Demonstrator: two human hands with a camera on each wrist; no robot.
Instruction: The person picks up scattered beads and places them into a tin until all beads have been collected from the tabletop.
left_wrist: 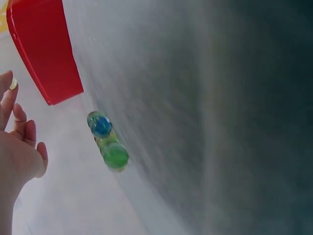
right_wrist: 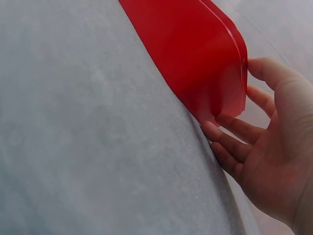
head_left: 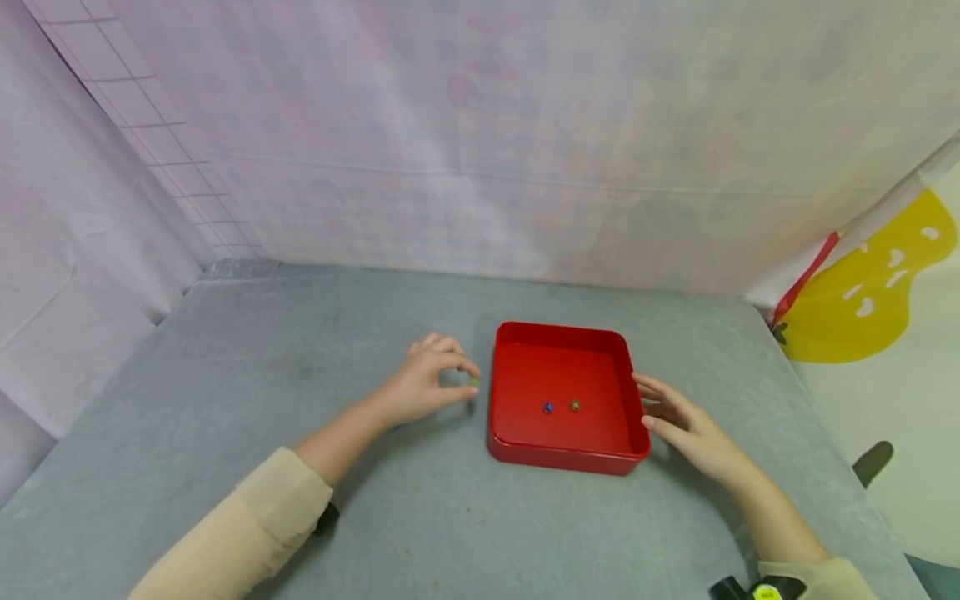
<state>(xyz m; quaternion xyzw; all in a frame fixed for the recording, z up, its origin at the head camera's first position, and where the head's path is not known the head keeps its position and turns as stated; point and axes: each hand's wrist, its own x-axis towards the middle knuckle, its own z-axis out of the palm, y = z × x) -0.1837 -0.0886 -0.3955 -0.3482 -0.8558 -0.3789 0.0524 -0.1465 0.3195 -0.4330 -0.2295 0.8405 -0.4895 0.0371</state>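
Observation:
My left hand [head_left: 423, 385] pinches a small pale green marble [head_left: 475, 382] between thumb and index finger, just off the left side of a red square tray [head_left: 558, 458]. A blue marble [head_left: 548, 407] and a brownish-gold marble [head_left: 575, 406] lie on the tray floor. My right hand [head_left: 697, 437] rests its fingertips against the tray's right wall, the thumb at the rim. In the left wrist view, a blue marble [left_wrist: 101, 126] and a green marble [left_wrist: 116, 155] lie close together on the table; my left hand and arm mostly hide them in the head view.
A grey cloth covers the table [head_left: 247, 375]. Behind it hangs a pale checked curtain [head_left: 450, 167], with another white curtain on the left. A yellow printed shape [head_left: 862, 300] shows on the white sheet at the right.

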